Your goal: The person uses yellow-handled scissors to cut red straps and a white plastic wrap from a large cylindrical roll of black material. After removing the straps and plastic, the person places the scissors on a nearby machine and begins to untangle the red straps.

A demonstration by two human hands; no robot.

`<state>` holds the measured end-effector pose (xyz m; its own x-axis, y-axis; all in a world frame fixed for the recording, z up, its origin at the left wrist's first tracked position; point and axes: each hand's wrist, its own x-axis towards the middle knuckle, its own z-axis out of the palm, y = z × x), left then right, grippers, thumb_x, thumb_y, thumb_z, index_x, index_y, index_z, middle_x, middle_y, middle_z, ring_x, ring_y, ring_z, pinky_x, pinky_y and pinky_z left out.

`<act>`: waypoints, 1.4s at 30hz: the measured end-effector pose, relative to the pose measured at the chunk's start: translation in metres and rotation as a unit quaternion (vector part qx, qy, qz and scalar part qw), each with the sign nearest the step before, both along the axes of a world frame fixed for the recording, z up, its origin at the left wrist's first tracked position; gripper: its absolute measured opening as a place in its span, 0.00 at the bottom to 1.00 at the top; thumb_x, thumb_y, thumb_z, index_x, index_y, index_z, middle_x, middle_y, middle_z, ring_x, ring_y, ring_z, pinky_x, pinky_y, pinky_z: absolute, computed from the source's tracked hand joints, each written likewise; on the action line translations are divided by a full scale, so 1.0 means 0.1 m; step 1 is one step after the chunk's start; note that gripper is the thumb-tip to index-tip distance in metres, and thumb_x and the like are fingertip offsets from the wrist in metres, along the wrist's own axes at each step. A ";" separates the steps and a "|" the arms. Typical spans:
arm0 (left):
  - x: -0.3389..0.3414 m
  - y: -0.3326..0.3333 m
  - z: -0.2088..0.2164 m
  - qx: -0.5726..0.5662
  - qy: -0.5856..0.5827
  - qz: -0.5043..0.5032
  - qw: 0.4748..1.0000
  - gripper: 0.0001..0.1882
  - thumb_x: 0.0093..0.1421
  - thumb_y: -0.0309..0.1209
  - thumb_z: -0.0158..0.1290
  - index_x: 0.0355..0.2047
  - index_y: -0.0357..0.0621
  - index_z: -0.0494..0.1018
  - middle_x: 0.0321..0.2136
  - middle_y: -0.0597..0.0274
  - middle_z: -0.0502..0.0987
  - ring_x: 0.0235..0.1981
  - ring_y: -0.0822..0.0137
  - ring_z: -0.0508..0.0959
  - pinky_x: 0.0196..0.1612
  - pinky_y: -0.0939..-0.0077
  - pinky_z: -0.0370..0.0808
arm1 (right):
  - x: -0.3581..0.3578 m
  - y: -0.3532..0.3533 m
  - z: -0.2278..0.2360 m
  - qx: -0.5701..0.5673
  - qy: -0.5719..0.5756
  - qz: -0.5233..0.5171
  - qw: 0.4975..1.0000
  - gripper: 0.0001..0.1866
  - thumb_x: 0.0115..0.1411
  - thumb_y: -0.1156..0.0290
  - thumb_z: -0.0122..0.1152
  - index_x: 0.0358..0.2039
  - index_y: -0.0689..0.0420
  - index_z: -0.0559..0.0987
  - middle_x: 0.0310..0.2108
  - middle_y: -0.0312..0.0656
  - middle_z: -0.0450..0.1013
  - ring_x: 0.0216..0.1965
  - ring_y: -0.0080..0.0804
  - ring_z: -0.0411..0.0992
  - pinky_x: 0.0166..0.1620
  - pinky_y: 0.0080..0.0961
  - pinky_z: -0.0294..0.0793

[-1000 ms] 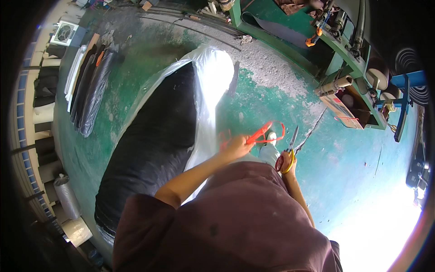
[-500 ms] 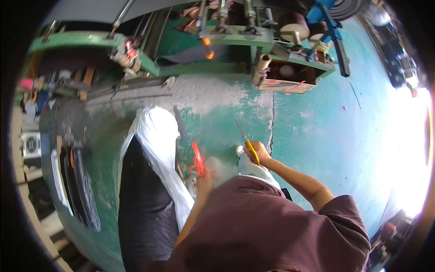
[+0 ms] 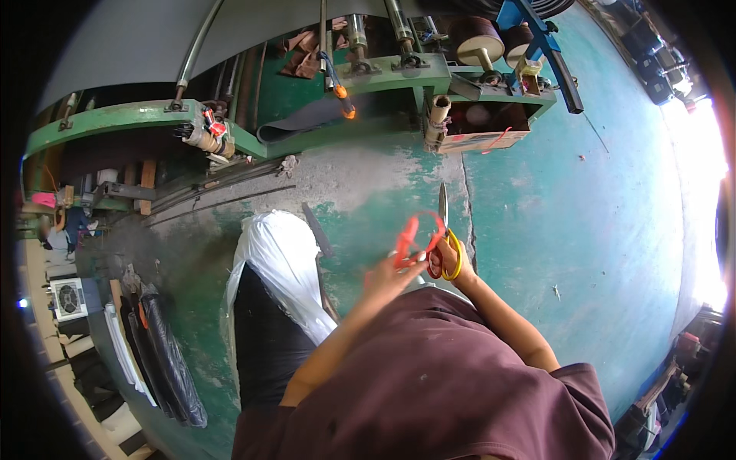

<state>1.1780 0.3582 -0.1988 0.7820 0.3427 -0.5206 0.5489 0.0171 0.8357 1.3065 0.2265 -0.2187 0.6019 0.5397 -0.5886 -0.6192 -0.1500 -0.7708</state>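
Note:
In front of my torso, my right hand [image 3: 460,268] grips scissors [image 3: 443,204] by their yellow and red handles, with the blades pointing away from me. My left hand [image 3: 389,280] is closed on a loose red plastic strip [image 3: 406,236], which loops up and over toward the scissors. Motion slightly smears the strip and this hand. The two hands are close together, and I cannot tell whether the strip touches the scissors. To their left stands a large black roll [image 3: 264,337], its top wrapped in white plastic [image 3: 280,245].
Ahead runs a green machine frame [image 3: 115,119] with metal rods. A cardboard box [image 3: 483,140] sits in it, with spools [image 3: 475,40] above. Wrapped dark rolls [image 3: 169,353] and a white fan [image 3: 69,298] are at left. The green floor [image 3: 583,230] has a crack near my right hand.
My left hand has carried the red strip up and right, next to my right hand. The scissors have swung more upright, and their yellow and red handle loops now show.

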 end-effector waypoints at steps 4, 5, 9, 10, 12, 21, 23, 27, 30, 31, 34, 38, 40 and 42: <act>0.34 -0.07 0.39 0.003 -0.072 -0.054 0.996 0.33 0.49 0.54 0.62 0.46 0.41 0.71 0.35 0.56 0.79 0.39 0.63 0.79 0.42 0.69 0.73 | -0.13 0.02 -0.48 -0.045 -0.306 0.122 0.943 0.09 0.60 0.64 0.54 0.35 0.56 0.72 0.28 0.36 0.70 0.30 0.31 0.70 0.30 0.29 0.69; 0.39 -0.06 0.45 -0.004 -0.074 -0.063 0.995 0.32 0.49 0.55 0.61 0.45 0.43 0.71 0.34 0.57 0.79 0.37 0.62 0.79 0.41 0.67 0.73 | -0.14 0.02 -0.54 -0.060 -0.341 0.158 0.925 0.09 0.60 0.66 0.55 0.39 0.54 0.73 0.34 0.34 0.71 0.37 0.33 0.71 0.35 0.30 0.72; 0.48 -0.01 0.23 0.044 0.001 -0.110 0.993 0.34 0.47 0.60 0.60 0.44 0.47 0.71 0.34 0.56 0.79 0.35 0.60 0.79 0.40 0.66 0.73 | -0.03 0.29 0.06 -0.086 -0.285 0.128 0.946 0.10 0.60 0.67 0.52 0.42 0.55 0.72 0.34 0.39 0.70 0.37 0.33 0.70 0.37 0.29 0.72; 0.54 0.02 0.18 0.044 -0.008 -0.112 0.993 0.31 0.49 0.57 0.60 0.43 0.45 0.72 0.33 0.59 0.78 0.33 0.64 0.78 0.38 0.69 0.73 | 0.00 0.33 0.16 -0.067 -0.247 0.110 0.961 0.10 0.60 0.67 0.52 0.41 0.55 0.72 0.33 0.39 0.70 0.36 0.32 0.70 0.36 0.29 0.72; 0.66 0.02 0.24 -0.048 -0.095 -0.046 0.993 0.29 0.50 0.54 0.60 0.42 0.44 0.72 0.32 0.61 0.77 0.33 0.68 0.77 0.37 0.71 0.73 | 0.10 0.40 0.26 -0.028 -0.166 0.069 0.983 0.09 0.60 0.69 0.52 0.40 0.54 0.72 0.33 0.40 0.70 0.36 0.31 0.70 0.36 0.29 0.72; 1.43 0.15 0.15 -0.225 -0.067 0.012 0.972 0.24 0.54 0.40 0.58 0.47 0.43 0.68 0.33 0.69 0.70 0.33 0.77 0.70 0.35 0.82 0.68 | 1.02 0.39 0.34 -0.023 -0.168 0.127 0.977 0.17 0.51 0.65 0.62 0.38 0.65 0.77 0.29 0.41 0.77 0.30 0.22 0.73 0.34 0.25 0.72; 1.61 0.13 0.05 -0.228 -0.099 0.030 0.968 0.24 0.54 0.41 0.59 0.46 0.43 0.68 0.32 0.67 0.71 0.31 0.76 0.71 0.34 0.82 0.71 | 1.28 0.35 0.61 -0.013 -0.034 0.119 0.992 0.19 0.53 0.63 0.61 0.39 0.66 0.78 0.28 0.40 0.77 0.30 0.22 0.73 0.33 0.24 0.73; 2.07 0.09 -0.07 -0.240 -0.107 0.068 0.963 0.25 0.52 0.43 0.60 0.44 0.43 0.68 0.32 0.66 0.70 0.30 0.73 0.73 0.35 0.78 0.75 | 1.77 0.19 0.42 -0.035 -0.042 0.117 0.992 0.18 0.58 0.60 0.57 0.38 0.65 0.78 0.28 0.40 0.78 0.29 0.23 0.74 0.29 0.21 0.72; 2.37 0.21 -0.27 -0.232 -0.003 0.153 0.961 0.24 0.51 0.49 0.59 0.42 0.47 0.70 0.27 0.66 0.70 0.20 0.75 0.71 0.21 0.81 0.70 | 2.09 -0.09 0.12 -0.031 -0.028 0.070 0.997 0.17 0.62 0.60 0.53 0.38 0.64 0.77 0.27 0.41 0.78 0.26 0.23 0.76 0.25 0.18 0.68; 2.48 0.30 -0.31 -0.240 0.033 0.141 0.960 0.23 0.51 0.54 0.57 0.38 0.51 0.71 0.23 0.67 0.70 0.15 0.78 0.64 0.16 0.84 0.61 | 2.20 -0.20 0.16 -0.042 -0.013 0.050 0.998 0.17 0.62 0.60 0.52 0.37 0.63 0.77 0.27 0.41 0.78 0.25 0.25 0.76 0.22 0.17 0.66; 2.90 0.49 -0.44 -0.288 0.118 0.140 0.940 0.25 0.49 0.64 0.53 0.30 0.59 0.72 0.20 0.67 0.72 0.08 0.82 0.55 0.12 0.88 0.48 | 2.50 -0.68 -0.21 -0.094 0.020 0.015 0.995 0.15 0.62 0.60 0.52 0.36 0.60 0.76 0.26 0.40 0.77 0.25 0.23 0.76 0.23 0.18 0.65; 3.52 0.84 -0.62 -0.331 0.175 0.111 0.921 0.27 0.47 0.69 0.51 0.28 0.60 0.71 0.22 0.62 0.75 0.08 0.81 0.55 0.12 0.88 0.49 | 2.66 -1.17 -0.44 -0.164 0.043 -0.079 0.982 0.15 0.63 0.62 0.51 0.36 0.63 0.75 0.25 0.43 0.77 0.22 0.24 0.76 0.18 0.15 0.62; 3.86 1.03 -0.75 -0.344 0.186 0.089 0.916 0.29 0.46 0.70 0.50 0.27 0.60 0.71 0.22 0.60 0.76 0.08 0.80 0.56 0.12 0.87 0.49 | 2.70 -1.27 -0.39 -0.191 0.061 -0.106 0.974 0.15 0.63 0.62 0.51 0.35 0.62 0.75 0.25 0.42 0.77 0.21 0.23 0.75 0.18 0.14 0.62; 4.17 1.15 -0.84 -0.368 0.196 0.091 0.905 0.30 0.45 0.71 0.50 0.25 0.58 0.71 0.22 0.59 0.75 0.08 0.79 0.58 0.12 0.87 0.50 | 2.70 -1.23 -0.41 -0.186 0.073 -0.140 0.970 0.14 0.63 0.62 0.51 0.35 0.62 0.75 0.24 0.42 0.77 0.21 0.23 0.75 0.18 0.14 0.62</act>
